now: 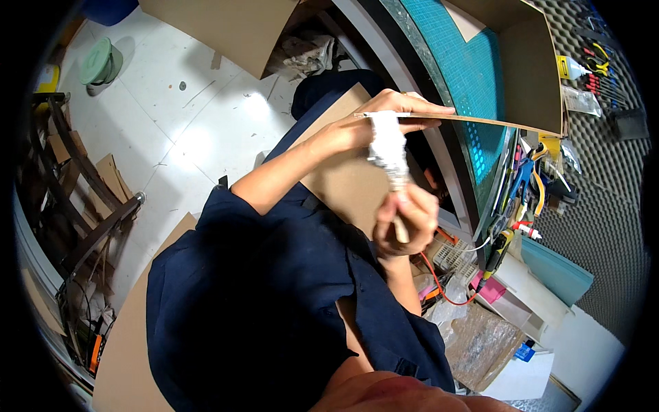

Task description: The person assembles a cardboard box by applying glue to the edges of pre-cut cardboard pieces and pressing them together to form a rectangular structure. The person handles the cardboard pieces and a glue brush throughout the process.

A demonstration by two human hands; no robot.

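Note:
My right hand (410, 216) is wrapped round the pale wooden handle of a paintbrush (388, 147). White paint or glue coats its head. The brush tip meets the near end of a thin brown panel (480, 122), seen almost edge-on. That panel runs to the right into an upright brown cardboard piece (539, 69) on the bench. My left hand (392, 104) grips the panel close to the brush, with fingers along its upper side and others below. The brush hides part of this hand. A brown sheet (350, 182) lies below my hands, across my lap.
A teal cutting mat (446, 48) covers the bench top. Pliers and other hand tools (522, 178) crowd its right edge, near a red cable (439, 285). A lidded green bucket (101, 62) stands on the white tiled floor (185, 130). Dark curved frames (82, 178) stand at left.

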